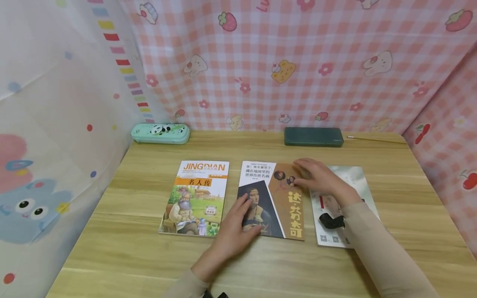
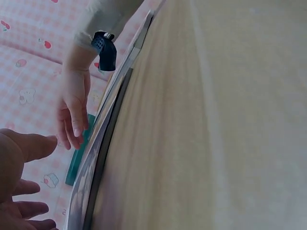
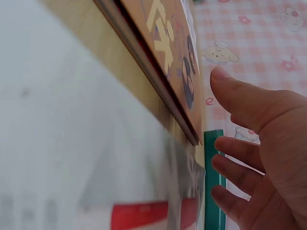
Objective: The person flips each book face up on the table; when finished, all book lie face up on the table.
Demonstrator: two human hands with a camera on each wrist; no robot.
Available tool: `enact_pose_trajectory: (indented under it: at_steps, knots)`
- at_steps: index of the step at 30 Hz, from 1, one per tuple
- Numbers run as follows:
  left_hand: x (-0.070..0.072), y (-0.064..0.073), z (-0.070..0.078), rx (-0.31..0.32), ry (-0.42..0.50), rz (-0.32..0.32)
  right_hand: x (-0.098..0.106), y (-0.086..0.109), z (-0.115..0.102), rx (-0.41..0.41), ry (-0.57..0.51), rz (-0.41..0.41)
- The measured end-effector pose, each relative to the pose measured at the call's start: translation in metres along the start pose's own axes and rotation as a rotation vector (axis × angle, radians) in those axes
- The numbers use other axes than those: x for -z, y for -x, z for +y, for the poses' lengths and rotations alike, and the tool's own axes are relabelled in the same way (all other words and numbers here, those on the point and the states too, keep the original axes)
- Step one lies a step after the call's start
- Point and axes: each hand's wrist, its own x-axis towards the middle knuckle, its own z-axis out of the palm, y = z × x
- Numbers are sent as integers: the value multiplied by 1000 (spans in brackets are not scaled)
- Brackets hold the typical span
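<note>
Over desk (image 1: 123,256), left grip (image 1: 235,230) and right grip (image 1: 322,181) hovering spread at middle book (image 1: 273,203), seemingly aligning it; next move likely needing edge contact.

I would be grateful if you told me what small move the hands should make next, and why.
Probably lower the left hand and the right hand onto the middle book: both look open and seem to hover, one at its lower left, the other at its upper right corner, while it lies flat between the left book and the right book.
</note>
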Motion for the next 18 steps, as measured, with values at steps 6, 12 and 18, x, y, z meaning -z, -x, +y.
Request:
enact_pose_trajectory:
  at_steps: [6,12,18]
  knots:
    - [-2,-7,10,-26,15,-3,4,13,8,-53,-34,4]
    - [-5,-15,14,-60,12,-27,8,25,17,-76,-5,24]
    - [-10,-21,16,-102,14,-52,13,32,24,-78,3,53]
